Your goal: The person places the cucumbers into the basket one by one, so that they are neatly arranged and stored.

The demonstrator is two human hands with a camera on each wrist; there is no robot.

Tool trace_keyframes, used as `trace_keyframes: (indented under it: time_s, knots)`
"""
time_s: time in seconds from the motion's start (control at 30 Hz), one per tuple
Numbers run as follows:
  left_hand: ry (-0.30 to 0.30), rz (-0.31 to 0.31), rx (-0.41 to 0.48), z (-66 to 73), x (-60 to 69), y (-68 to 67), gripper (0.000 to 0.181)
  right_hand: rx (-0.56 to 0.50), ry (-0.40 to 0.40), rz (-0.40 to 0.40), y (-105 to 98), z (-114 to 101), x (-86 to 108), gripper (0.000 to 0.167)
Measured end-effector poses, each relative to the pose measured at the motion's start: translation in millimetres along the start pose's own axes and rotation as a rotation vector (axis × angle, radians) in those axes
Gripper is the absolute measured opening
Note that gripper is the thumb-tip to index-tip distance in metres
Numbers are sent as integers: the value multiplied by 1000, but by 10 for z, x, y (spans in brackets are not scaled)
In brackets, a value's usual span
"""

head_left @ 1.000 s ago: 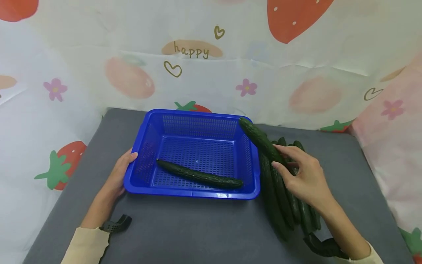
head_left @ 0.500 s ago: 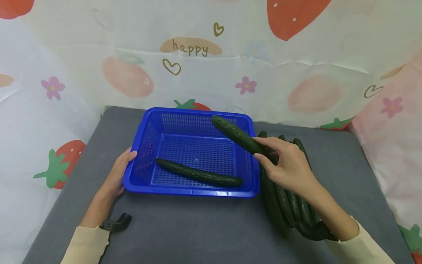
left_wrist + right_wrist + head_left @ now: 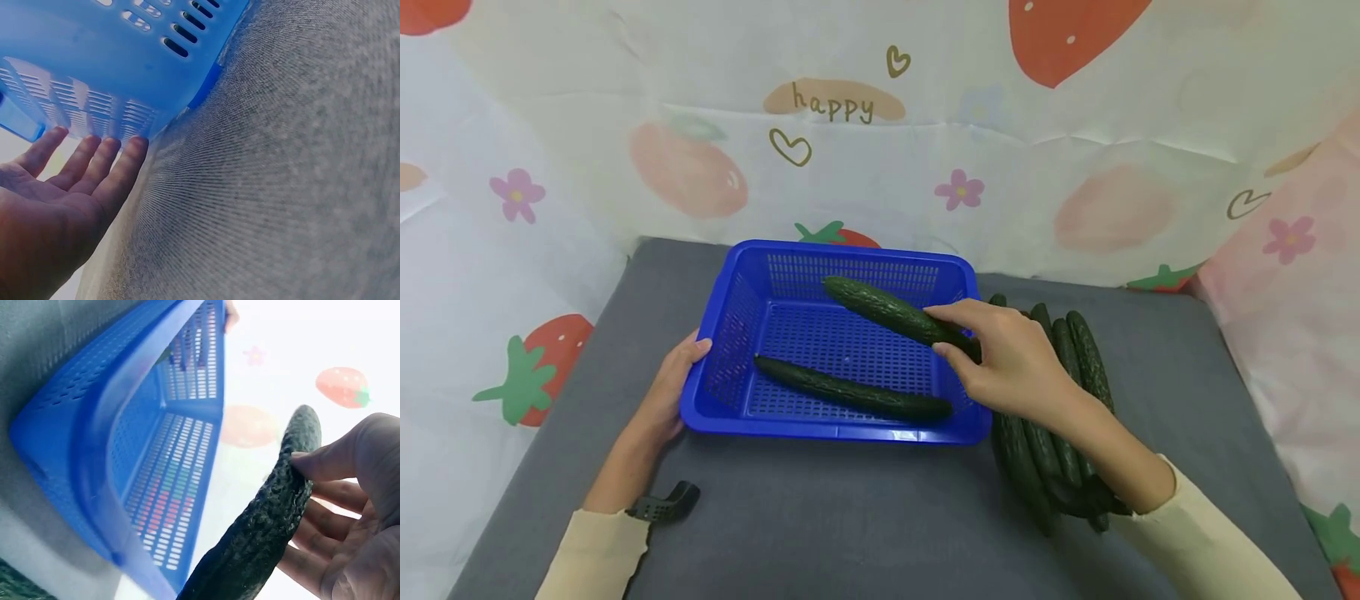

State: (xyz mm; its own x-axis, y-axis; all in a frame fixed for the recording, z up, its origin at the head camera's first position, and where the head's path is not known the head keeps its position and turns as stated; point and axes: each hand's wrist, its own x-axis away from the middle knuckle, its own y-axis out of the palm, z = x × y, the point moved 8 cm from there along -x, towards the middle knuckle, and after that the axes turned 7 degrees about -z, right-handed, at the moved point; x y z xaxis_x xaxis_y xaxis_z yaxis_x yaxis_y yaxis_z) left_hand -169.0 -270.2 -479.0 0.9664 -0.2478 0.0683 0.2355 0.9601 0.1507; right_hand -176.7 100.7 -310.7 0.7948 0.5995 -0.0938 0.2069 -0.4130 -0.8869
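My right hand (image 3: 1011, 354) pinches a dark green cucumber (image 3: 887, 312) near its right end, thumb on one side and fingers on the other. The cucumber slants above the blue basket (image 3: 835, 432), its free end pointing left over the basket. In the right wrist view the same cucumber (image 3: 256, 525) shows its bumpy skin beside the basket wall. Another cucumber (image 3: 850, 390) lies on the basket floor near the front. My left hand (image 3: 673, 383) rests against the basket's left side, thumb tip at the rim. The left wrist view shows straight fingers (image 3: 119, 178) touching the outer wall.
Several cucumbers (image 3: 1030, 475) lie side by side on the grey cloth-covered table (image 3: 850, 517), just right of the basket. A printed fabric backdrop (image 3: 865, 175) rises behind the table and along both sides. Black straps (image 3: 662, 504) are on both wrists.
My right hand has carried its cucumber leftward from above the pile to over the basket. My left hand and the basket have stayed in place.
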Motion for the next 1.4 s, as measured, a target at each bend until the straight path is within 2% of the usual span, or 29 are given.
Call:
trace_keyframes:
  time_s: [0.1,0.4,1.03,1.23,1.4]
  knots:
    - [-3,7,3,2,-6,-6,51,26,-23,-18,32,-85,-94,42]
    - [-12,3,-19,8,-6,-10,63,7,-67,-91,167,-268,-269,40]
    - [8,-32,-38,50,-19,-11,64,66,-147,-225,565,-606,-517,36]
    - [14,-39,-28,32,5,-20,61,35,-150,-314,754,-671,-585,34]
    - [0,-49,-27,3,-11,-10,62,16,-108,-277,748,-593,-572,33]
